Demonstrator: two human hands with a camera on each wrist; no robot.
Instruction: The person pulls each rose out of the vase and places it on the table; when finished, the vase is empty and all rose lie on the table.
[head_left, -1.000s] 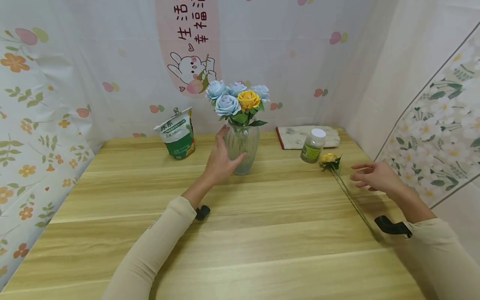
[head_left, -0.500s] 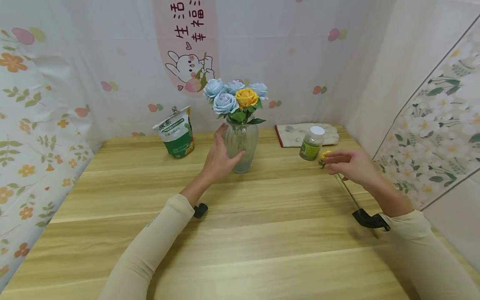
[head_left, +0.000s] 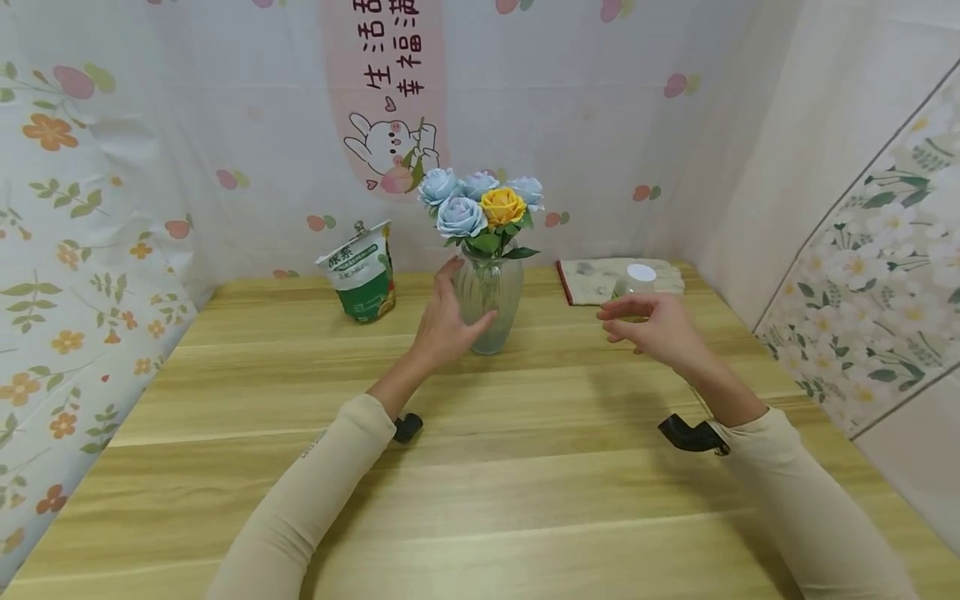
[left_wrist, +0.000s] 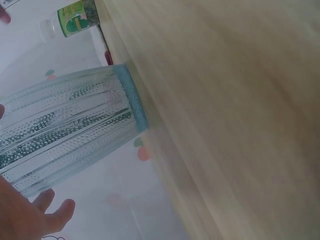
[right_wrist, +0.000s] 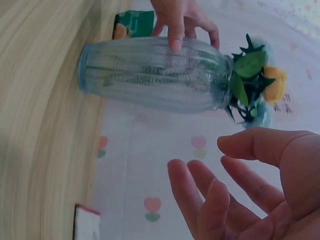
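A ribbed glass vase [head_left: 491, 304] stands upright on the wooden table, holding several pale blue roses [head_left: 460, 217] and one yellow rose [head_left: 502, 207]. My left hand [head_left: 444, 321] holds the vase from its left side, thumb across the front and fingers behind. In the right wrist view, that thumb lies against the vase's glass [right_wrist: 150, 75]. To the right of the vase, my right hand [head_left: 648, 327] hovers above the table with relaxed, bent fingers and nothing between them. Under its forearm shows a bit of thin stem [head_left: 702, 402]; the rest of that flower is hidden.
A clear jar with a white lid [head_left: 641, 275] is partly covered by my right hand. Behind it lies a white glove [head_left: 588, 279] with a red edge. A green and white pouch [head_left: 363, 279] stands back left. Printed curtains [head_left: 585, 125] border the table.
My right hand has moved left, past the loose yellow rose, to in front of the jar, and now hides the flower. My left hand stays at the vase. The head view has shifted slightly.
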